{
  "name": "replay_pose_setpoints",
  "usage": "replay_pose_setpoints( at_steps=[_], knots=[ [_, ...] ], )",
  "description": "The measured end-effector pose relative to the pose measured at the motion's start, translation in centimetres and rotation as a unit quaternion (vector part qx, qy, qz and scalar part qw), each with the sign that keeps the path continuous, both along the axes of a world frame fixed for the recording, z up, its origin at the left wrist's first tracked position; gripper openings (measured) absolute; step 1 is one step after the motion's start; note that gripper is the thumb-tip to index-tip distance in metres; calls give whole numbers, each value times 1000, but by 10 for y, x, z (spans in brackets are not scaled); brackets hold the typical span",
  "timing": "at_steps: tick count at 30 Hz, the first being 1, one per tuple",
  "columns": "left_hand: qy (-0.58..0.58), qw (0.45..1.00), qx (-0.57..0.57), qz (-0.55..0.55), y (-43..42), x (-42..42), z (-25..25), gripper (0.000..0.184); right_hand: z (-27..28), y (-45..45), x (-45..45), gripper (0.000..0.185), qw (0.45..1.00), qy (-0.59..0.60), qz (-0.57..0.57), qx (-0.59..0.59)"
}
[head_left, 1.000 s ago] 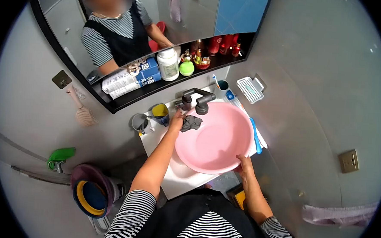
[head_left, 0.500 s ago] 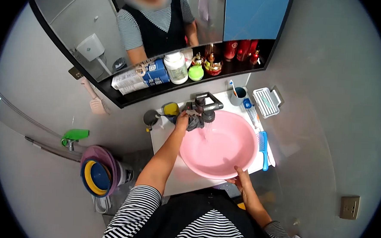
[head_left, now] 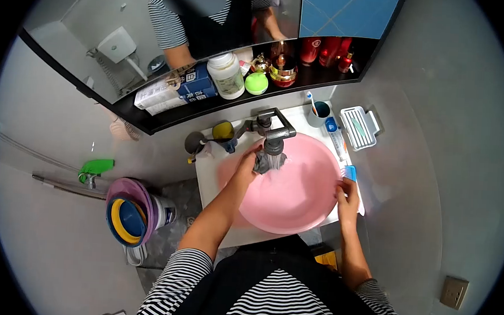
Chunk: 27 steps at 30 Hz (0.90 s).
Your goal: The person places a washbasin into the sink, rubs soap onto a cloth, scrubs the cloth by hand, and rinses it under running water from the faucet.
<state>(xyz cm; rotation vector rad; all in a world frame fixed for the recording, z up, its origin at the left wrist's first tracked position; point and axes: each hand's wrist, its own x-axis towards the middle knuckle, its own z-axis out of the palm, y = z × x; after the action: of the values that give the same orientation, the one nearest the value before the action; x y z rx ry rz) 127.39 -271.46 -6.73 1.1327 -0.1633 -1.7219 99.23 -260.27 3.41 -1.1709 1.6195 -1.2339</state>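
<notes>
A pink plastic basin (head_left: 286,210) rests on the white washstand top beneath a black faucet (head_left: 276,137). Water runs from the spout onto a dark grey cloth (head_left: 262,162), which is bunched up. My left hand (head_left: 249,164) is closed on that cloth over the basin's upper left part. At the basin's right rim, my right hand (head_left: 348,198) has its fingers curled against the edge. A blue comb (head_left: 350,173) lies right behind those fingers, partly covered by them.
A toothbrush cup (head_left: 319,115), a toothpaste tube (head_left: 334,133) and a wall soap dish (head_left: 358,129) are at the right. Bottles and boxes line the shelf (head_left: 174,116) under the mirror. Stacked basins (head_left: 129,219) stand at the lower left.
My left hand has brought the grey cloth rightward under the running water. My right hand has shifted from the basin's near rim up to its right rim. The basin has moved slightly.
</notes>
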Motion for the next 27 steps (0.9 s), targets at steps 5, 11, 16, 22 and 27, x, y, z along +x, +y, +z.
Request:
replay_pose_setpoints(
  at_steps=[5,11,16,22,27],
  knots=[
    [92,991,-42,-89,28,-13,-9,27,-23,-49,79,36,940,-148,157,263],
    [29,990,-80,-113,44,-9,-10,38,-77,-80,119,26,926,-149,150,313],
    [-67,984,137,-89,53,0,-15,40,-94,-78,114,20,959,-174,100,200],
    [-48,979,29,-195,56,0,-47,25,-76,-82,104,31,934,-245,104,239],
    [-100,989,31,-107,56,3,-16,20,-79,-100,83,34,855,-399,111,312]
  ],
)
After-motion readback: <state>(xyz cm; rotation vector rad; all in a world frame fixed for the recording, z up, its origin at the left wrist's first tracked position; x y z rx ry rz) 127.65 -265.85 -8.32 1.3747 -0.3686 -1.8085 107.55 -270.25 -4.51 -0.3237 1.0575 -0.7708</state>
